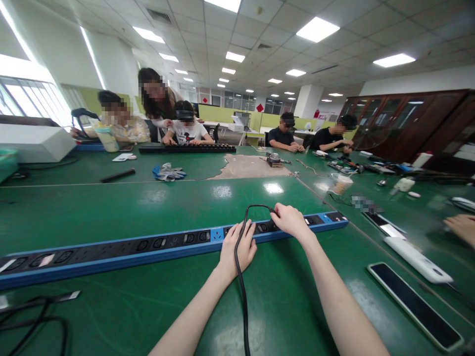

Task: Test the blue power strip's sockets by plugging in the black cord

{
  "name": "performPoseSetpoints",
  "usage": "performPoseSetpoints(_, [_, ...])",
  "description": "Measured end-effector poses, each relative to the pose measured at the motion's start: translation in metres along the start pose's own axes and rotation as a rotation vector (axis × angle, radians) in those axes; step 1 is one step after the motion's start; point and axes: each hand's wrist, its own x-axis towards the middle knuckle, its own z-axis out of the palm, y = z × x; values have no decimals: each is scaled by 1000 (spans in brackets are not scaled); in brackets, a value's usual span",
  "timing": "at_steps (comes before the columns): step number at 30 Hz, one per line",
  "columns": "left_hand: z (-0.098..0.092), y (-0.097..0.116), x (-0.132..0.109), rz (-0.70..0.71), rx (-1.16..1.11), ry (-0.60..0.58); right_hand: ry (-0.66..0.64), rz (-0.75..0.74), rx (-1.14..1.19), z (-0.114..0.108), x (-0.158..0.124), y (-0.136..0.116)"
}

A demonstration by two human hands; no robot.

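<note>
A long blue-and-black power strip (173, 241) lies slantwise across the green table in front of me. My left hand (237, 249) holds the strip near its middle, fingers laid over its top. Near the strip's right end, my right hand (290, 220) is closed round the end of a black power cord (243, 291), at the row of sockets. The plug itself is hidden under my fingers, so I cannot tell how far it sits in a socket. From there the cord loops over my left hand and runs down toward me.
Right of my arm lie a phone (415, 304) and a white adapter bar (417, 258). Black cables (35, 316) lie at lower left. Farther off are gloves (168, 172), a black bar (118, 175) and a plastic cup (341, 184). Several people sit or stand beyond; another person's hand (462, 228) shows at right.
</note>
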Motion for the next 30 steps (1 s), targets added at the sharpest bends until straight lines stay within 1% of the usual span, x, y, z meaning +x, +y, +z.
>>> performPoseSetpoints(6, [2, -3, -1, 6, -6, -2, -24, 55, 53, 3, 7, 9])
performPoseSetpoints(11, [3, -4, -2, 13, -24, 24, -32, 63, 29, 4, 7, 8])
performPoseSetpoints(16, [4, -3, -2, 2, -21, 20, -4, 36, -15, 5, 1, -2])
performPoseSetpoints(20, [4, -3, -2, -3, -13, 7, 21, 38, -70, 8, -5, -15])
performPoseSetpoints(22, [3, -2, -2, -5, -10, 6, 19, 41, -75, 9, -5, -18])
performPoseSetpoints(25, [2, -2, -2, -5, -5, 9, -8, 14, -52, 8, -2, -13])
performPoseSetpoints(28, [2, -1, -1, -3, -2, 14, -85, -20, -19, 6, 5, -5])
performPoseSetpoints(30, [3, -1, -1, -4, 0, 11, -113, -24, -19, 7, 8, -3])
